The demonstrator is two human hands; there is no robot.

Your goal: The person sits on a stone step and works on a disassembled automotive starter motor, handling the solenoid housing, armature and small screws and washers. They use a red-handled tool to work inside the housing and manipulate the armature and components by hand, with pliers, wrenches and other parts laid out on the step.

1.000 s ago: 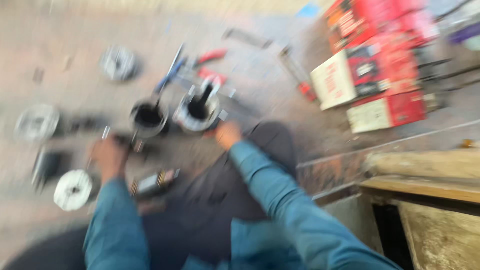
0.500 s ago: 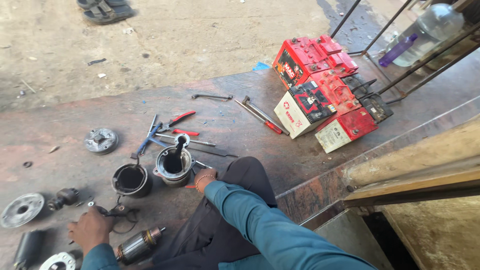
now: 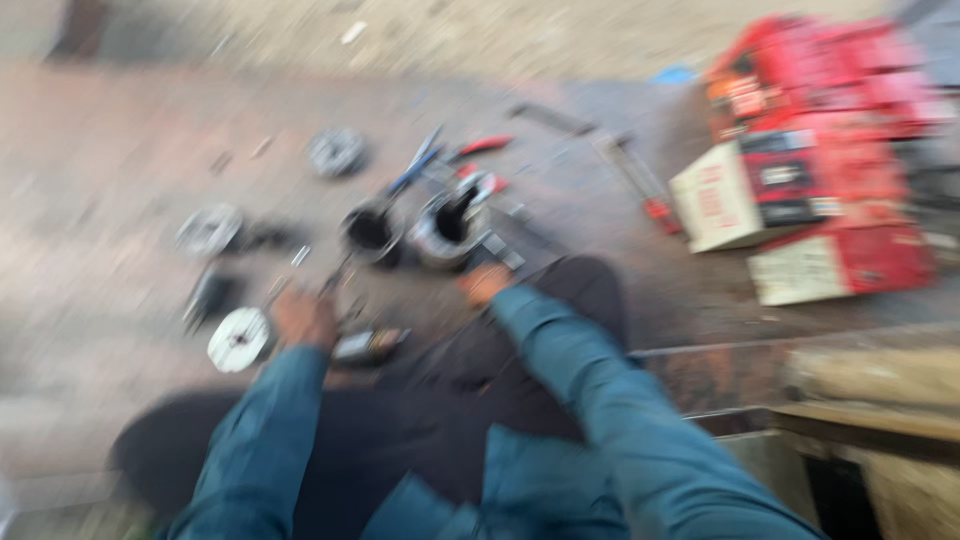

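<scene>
Reaching down from a seated position, a person in teal sleeves works among dismantled motor parts on a dusty concrete floor. The left hand (image 3: pixel 303 318) rests low beside a small armature-like part (image 3: pixel 368 345) and a round white disc (image 3: pixel 240 340); heavy motion blur hides the fingers, so whether it grips anything cannot be told. The right hand (image 3: pixel 485 283) sits at the near edge of a metal cylindrical housing (image 3: pixel 445 230), and its grip is equally unreadable through the blur.

Just left of that housing stands a dark cup-shaped housing (image 3: pixel 372 230). Beyond the pair, blue-handled pliers (image 3: pixel 418 165) and a red-handled tool (image 3: pixel 485 146) lie on the floor. Farther left are a round metal end plate (image 3: pixel 209 230) and a dark small block (image 3: pixel 212 297), with another round metal part (image 3: pixel 337 152) at the far side.

To the right, well apart from both hands, a stack of red and white cartons (image 3: pixel 810 160) lies open, with a long red-handled screwdriver (image 3: pixel 640 185) between it and the housings. A wooden bench edge (image 3: pixel 880 400) fills the near right corner.
</scene>
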